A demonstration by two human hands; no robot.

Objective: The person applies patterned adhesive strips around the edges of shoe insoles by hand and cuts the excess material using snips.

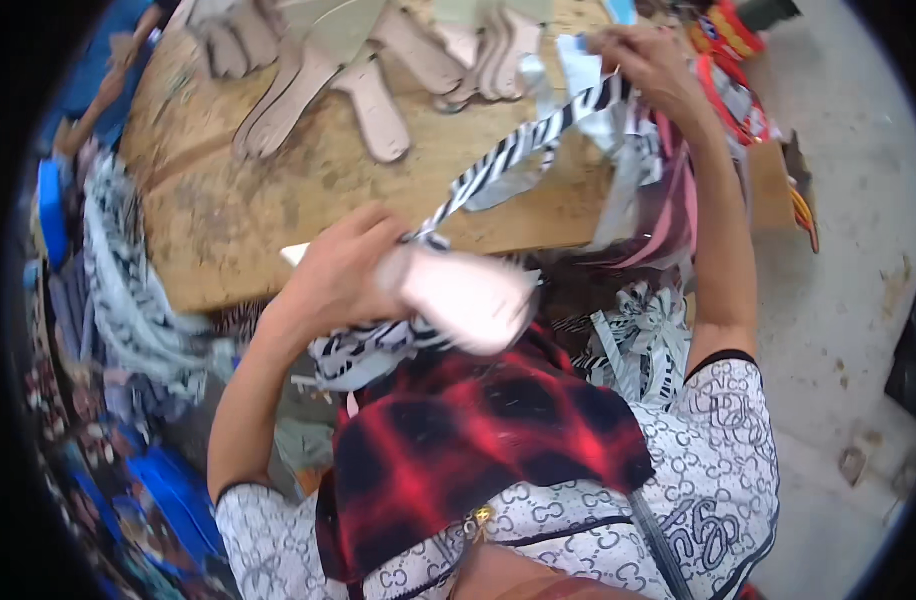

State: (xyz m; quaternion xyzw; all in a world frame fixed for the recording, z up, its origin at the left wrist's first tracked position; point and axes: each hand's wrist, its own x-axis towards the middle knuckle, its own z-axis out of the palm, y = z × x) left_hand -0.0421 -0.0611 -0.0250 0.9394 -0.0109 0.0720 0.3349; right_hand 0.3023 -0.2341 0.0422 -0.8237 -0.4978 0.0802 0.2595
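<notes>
My left hand (346,268) is wrapped round the end of a pale pink shoe insole (473,302), which is smeared by motion above my lap. From beside that hand a zebra-striped strip (513,150) runs up and to the right, pulled out at a slant over the table. At its far end my right hand (656,68) has its fingers closed on the strip, near the table's right side. Black-and-white striped material (363,352) bunches below my left hand, partly hidden by it.
Several pale insoles (375,115) lie fanned out on the worn wooden table (203,215). Pink strips (686,195) hang over its right edge, near a cardboard box (771,185) and red packages (730,95). Patterned strips (128,265) hang at left. Another person's arm (110,90) shows at upper left.
</notes>
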